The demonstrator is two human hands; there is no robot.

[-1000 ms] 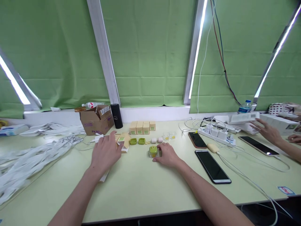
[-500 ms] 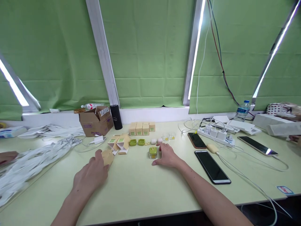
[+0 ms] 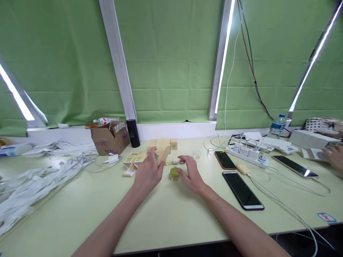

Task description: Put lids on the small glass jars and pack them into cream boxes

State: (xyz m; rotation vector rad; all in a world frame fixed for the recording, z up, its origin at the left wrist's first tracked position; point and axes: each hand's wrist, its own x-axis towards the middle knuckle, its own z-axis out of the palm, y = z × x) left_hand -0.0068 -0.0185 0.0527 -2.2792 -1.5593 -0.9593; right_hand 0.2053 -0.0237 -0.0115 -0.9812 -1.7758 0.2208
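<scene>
My left hand (image 3: pixel 148 172) is closed around a small kraft-paper box (image 3: pixel 163 147), holding it up off the table. Beside that hand, two more kraft boxes with green windows (image 3: pixel 139 156) lie with flaps open. My right hand (image 3: pixel 192 175) is open, its thumb at the side of a small clear jar with a green lid (image 3: pixel 175 174). Its fingertips are near a small white cylinder (image 3: pixel 176 161) and a pinkish one, partly covered. Behind them sits a clear cup with a yellow spot (image 3: pixel 196 155). The green trays are hidden behind my left hand.
A row of kraft boxes (image 3: pixel 174 144) stands at the back. To the left are a brown carton (image 3: pixel 110 138), a black cylinder (image 3: pixel 133 133) and white strips (image 3: pixel 45 185). On the right lie phones (image 3: pixel 242 190), a power strip (image 3: pixel 246 153) and cables. Another person's hand (image 3: pixel 334 157) is far right.
My left hand has moved right and away from me, with the kraft box now raised near the middle. My right thumb has come against the green-lidded jar.
</scene>
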